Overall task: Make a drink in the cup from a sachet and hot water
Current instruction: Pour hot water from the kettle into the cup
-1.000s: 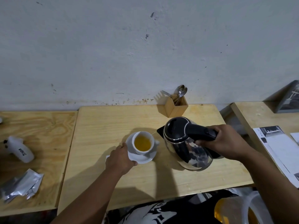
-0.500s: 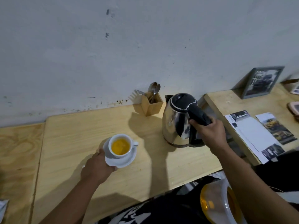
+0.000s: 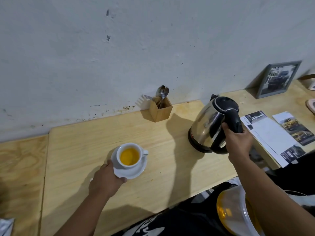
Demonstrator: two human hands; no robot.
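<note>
A white cup (image 3: 119, 163) holding orange-yellow liquid stands on a white saucer (image 3: 136, 172) near the middle of the light wooden table (image 3: 170, 167). My left hand (image 3: 106, 181) grips the saucer's near-left rim. At the table's right end a steel kettle (image 3: 207, 126) with a black lid rests on its black base. My right hand (image 3: 237, 142) is closed around the kettle's black handle. A silver sachet (image 3: 6, 226) lies at the bottom left corner, mostly cut off.
A wooden cutlery box (image 3: 161, 110) with spoons and a fork stands against the wall. Leaflets (image 3: 272, 137) and a framed picture (image 3: 277, 80) lie on the neighbouring table at right. A clear container with a yellow lid (image 3: 233, 212) sits below the table edge.
The kettle has travelled right, away from the cup, and come down upright onto its base. My left hand stays on the saucer. The view has swung to the right.
</note>
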